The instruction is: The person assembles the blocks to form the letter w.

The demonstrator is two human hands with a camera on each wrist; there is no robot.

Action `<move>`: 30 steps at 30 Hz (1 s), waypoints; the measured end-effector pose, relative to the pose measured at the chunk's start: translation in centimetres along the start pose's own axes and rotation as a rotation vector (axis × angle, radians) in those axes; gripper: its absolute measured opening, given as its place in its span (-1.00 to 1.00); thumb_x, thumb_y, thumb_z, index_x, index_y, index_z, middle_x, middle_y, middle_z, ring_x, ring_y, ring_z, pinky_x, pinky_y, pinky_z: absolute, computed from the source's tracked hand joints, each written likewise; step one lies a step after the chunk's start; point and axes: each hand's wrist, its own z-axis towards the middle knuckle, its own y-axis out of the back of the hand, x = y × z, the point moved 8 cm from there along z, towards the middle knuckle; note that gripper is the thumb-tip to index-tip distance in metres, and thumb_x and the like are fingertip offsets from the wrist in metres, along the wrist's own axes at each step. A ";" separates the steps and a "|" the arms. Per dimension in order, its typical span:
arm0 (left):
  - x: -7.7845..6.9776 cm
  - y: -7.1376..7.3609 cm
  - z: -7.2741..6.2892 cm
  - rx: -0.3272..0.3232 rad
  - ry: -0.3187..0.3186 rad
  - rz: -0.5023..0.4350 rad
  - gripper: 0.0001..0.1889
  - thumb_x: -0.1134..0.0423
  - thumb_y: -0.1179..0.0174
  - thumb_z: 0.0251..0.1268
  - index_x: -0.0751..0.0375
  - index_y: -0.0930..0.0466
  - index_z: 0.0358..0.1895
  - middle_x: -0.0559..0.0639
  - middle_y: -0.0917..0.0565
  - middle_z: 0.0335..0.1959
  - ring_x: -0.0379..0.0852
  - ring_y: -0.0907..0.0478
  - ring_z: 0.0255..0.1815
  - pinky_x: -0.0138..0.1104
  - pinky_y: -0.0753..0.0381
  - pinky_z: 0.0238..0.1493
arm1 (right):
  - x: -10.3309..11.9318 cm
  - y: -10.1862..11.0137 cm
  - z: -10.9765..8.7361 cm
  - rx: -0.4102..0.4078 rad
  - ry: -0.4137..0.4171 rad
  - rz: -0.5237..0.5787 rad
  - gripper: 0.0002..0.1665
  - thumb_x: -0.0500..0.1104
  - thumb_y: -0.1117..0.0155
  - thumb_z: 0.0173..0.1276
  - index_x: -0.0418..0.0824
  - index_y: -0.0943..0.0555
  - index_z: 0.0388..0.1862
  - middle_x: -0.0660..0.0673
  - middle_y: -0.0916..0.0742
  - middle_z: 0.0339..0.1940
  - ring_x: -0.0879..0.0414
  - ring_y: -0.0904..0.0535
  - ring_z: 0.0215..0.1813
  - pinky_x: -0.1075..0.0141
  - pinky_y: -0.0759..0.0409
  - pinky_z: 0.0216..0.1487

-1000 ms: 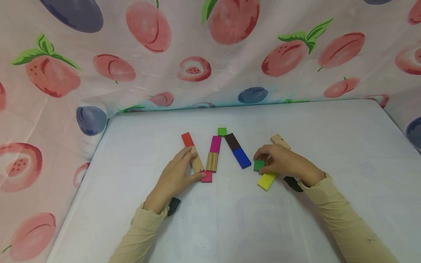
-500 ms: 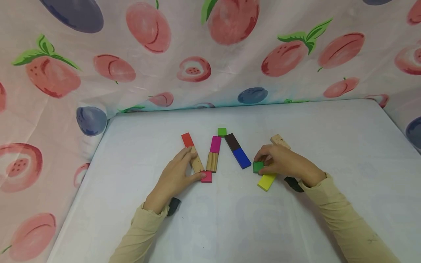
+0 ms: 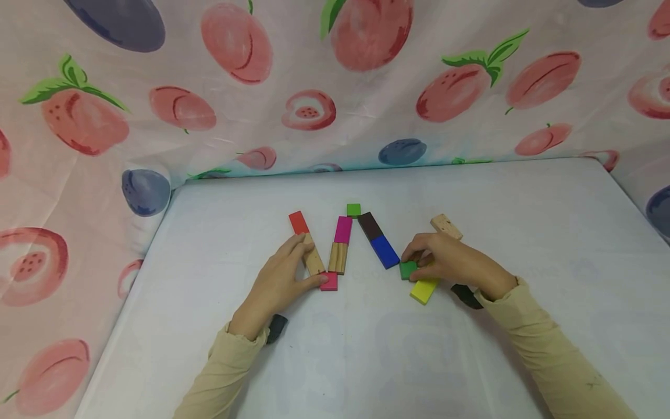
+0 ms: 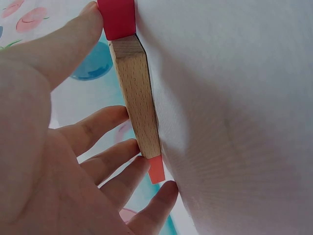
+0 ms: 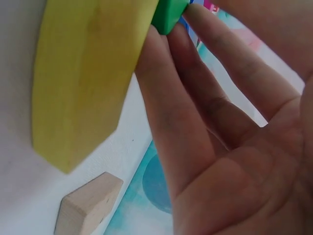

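Observation:
My left hand [image 3: 272, 285] rests beside a zigzag row of wooden blocks. Its thumb touches the pink-red block [image 3: 330, 284], and its loosely extended fingers touch the plain wooden block [image 4: 134, 93] below the orange-red block [image 3: 298, 222]. With thumb and fingers, my right hand [image 3: 452, 256] pinches a small green block [image 3: 407, 270] at the lower end of the blue block [image 3: 385, 252]. Beneath that hand lies a yellow block [image 3: 423, 290], its upper part hidden in the head view. The green block is mostly cut off in the right wrist view.
Between the hands lie a magenta block [image 3: 343, 230], a striped wooden block [image 3: 337, 258], a light green block [image 3: 353, 210] and a dark brown block [image 3: 370, 226]. Another plain wooden block [image 3: 446, 226] sits beyond the right hand. Fruit-patterned cloth [image 3: 309, 70] rises behind the white table [image 3: 335, 361].
My right hand has shifted the green block slightly left and nearer, to the blue block's lower end. The left hand and the other blocks have stayed in place.

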 end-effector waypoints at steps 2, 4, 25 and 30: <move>0.0 0.0 0.0 -0.001 0.001 0.000 -0.23 -0.11 -0.41 0.15 0.21 -0.42 0.37 0.15 -0.25 0.52 0.13 -0.15 0.56 0.03 -0.28 0.47 | 0.1 -0.1 0.0 0.003 0.008 0.001 -0.74 -0.32 -0.49 0.17 -0.29 -0.71 -0.13 -0.16 -0.71 -0.12 0.02 -0.70 -0.10 0.27 -0.72 -0.08; 0.0 0.0 0.0 -0.002 0.002 -0.001 -0.23 -0.11 -0.41 0.15 0.21 -0.42 0.37 0.15 -0.25 0.52 0.13 -0.15 0.55 0.03 -0.28 0.47 | 0.2 -0.2 0.1 0.003 0.013 0.001 -0.73 -0.32 -0.49 0.17 -0.29 -0.70 -0.13 -0.16 -0.71 -0.12 0.02 -0.70 -0.10 0.26 -0.72 -0.07; 0.0 0.0 0.0 -0.007 -0.004 0.001 -0.24 -0.09 -0.42 0.15 0.21 -0.42 0.36 0.15 -0.26 0.52 0.13 -0.16 0.55 0.03 -0.29 0.47 | 0.4 -0.2 0.0 -0.021 0.014 -0.071 -0.70 -0.24 -0.52 0.17 -0.22 -0.69 -0.11 -0.06 -0.71 -0.13 0.03 -0.67 -0.06 0.17 -0.70 0.00; 0.0 0.0 0.0 -0.005 -0.003 -0.003 -0.24 -0.10 -0.41 0.16 0.21 -0.42 0.36 0.15 -0.25 0.52 0.13 -0.15 0.56 0.04 -0.28 0.47 | 0.5 0.1 -0.1 -0.032 -0.013 -0.127 -0.71 -0.17 -0.52 0.18 -0.17 -0.70 -0.12 -0.02 -0.71 -0.13 0.06 -0.62 -0.06 0.14 -0.66 0.02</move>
